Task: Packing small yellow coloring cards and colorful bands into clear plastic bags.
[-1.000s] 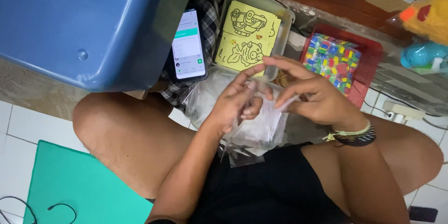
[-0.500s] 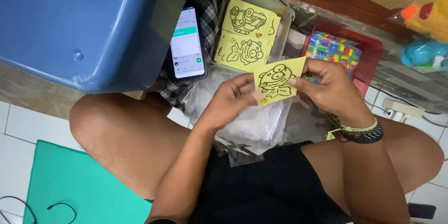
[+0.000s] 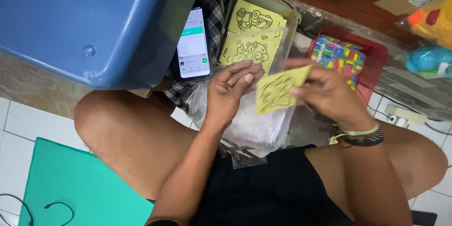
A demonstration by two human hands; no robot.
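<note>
**Yellow card pinched over the lap**

Right hand (image 3: 329, 95) pinches a yellow card (image 3: 278, 90) with black line art, tilted, above a clear bag pile (image 3: 254, 127). Left hand (image 3: 230, 92) hovers beside it, fingers loosely together, empty. More yellow cards sit in the clear tray (image 3: 292, 19), phone (image 3: 194, 42) left of it, red basket (image 3: 376, 54) right.

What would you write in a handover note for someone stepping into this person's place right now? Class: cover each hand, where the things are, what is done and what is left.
Right hand: pinches one yellow picture card, tilted, above the lap.
Left hand: open, fingers spread, holding nothing, just left of the card.
Clear plastic bags: a pile on the lap beneath both hands.
More yellow cards lie in the clear tray ahead; a phone is to its left, a red tray of coloured pieces to its right.
Done: one card is out of the tray, in hand.
Left: that card is not in a bag; the tray cards are untouched.
</note>
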